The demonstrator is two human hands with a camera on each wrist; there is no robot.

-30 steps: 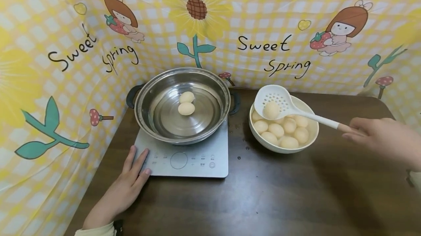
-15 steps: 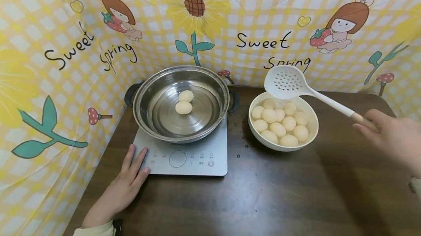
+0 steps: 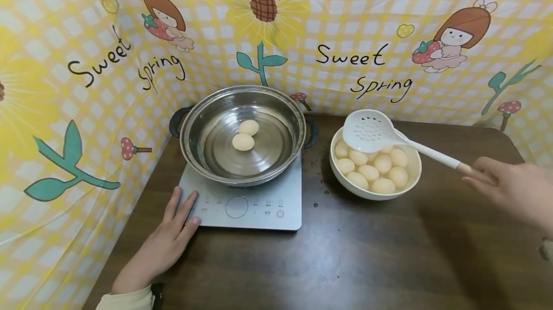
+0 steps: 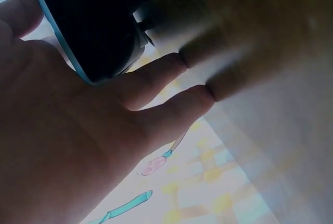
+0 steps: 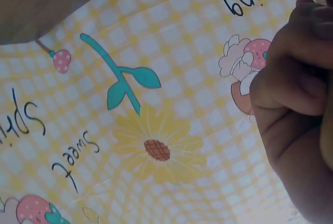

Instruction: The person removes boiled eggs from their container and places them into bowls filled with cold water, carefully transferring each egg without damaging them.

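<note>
My right hand (image 3: 514, 185) grips the wooden end of a white slotted spoon (image 3: 365, 132). The spoon's perforated head hangs over the back left of a white bowl (image 3: 358, 194), with nothing on it and some eggs hidden below. Several pale eggs (image 3: 382, 164) sit in water in that bowl. At the left, my left hand (image 3: 162, 247) rests against the edge of a white induction cooktop (image 3: 289, 221), its fingers straight and spread. The left wrist view shows this hand (image 4: 104, 120) beside the cooktop's dark underside. The right wrist view catches curled fingers (image 5: 296, 89); the spoon is out of sight there.
On the cooktop stands a steel pot (image 3: 190, 156) with dark side handles, holding water and two eggs (image 3: 244, 142). Water drops (image 3: 316, 205) dot the dark wooden table (image 3: 337, 262) between cooktop and bowl. A yellow checked cloth (image 3: 337, 12) hangs behind and along the left.
One second ago an egg lay on the spoon's head over the bowl. The spoon then rose with nothing on it and has since come down over the bowl. The left hand stays put.
</note>
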